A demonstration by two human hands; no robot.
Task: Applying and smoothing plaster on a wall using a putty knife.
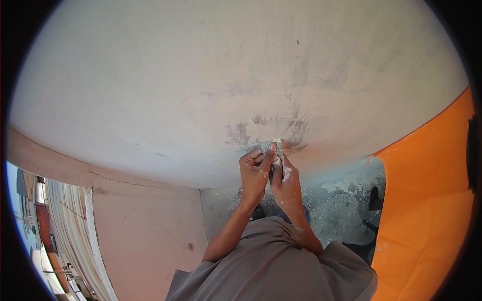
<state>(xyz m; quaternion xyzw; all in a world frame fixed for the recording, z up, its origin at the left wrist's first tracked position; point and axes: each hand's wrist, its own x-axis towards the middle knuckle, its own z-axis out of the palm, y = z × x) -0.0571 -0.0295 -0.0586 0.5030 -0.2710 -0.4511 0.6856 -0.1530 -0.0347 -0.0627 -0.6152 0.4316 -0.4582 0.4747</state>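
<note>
Both hands meet at the lower part of the pale wall [201, 60], holding one small, flat, grey-green piece [278, 148] at its surface. The left hand [254, 173] has its grip closed on the piece, thumb laid along the near face and fingers curled. The right hand [287, 180] pinches it too, lower on its right side. Two hands on so small a thing probably let the thumbs press firmly and stop it tilting away from the wall. What the piece is made of, I cannot tell. Just above it, dark smudges [297, 129] mark the wall. White smears on the right hand look like dust or paste. To the wall's lower right hangs an orange sheet [427, 190], perhaps as a screen; below the wall lie a speckled floor [346, 195] and, lower left, a pinkish panel [150, 231].
</note>
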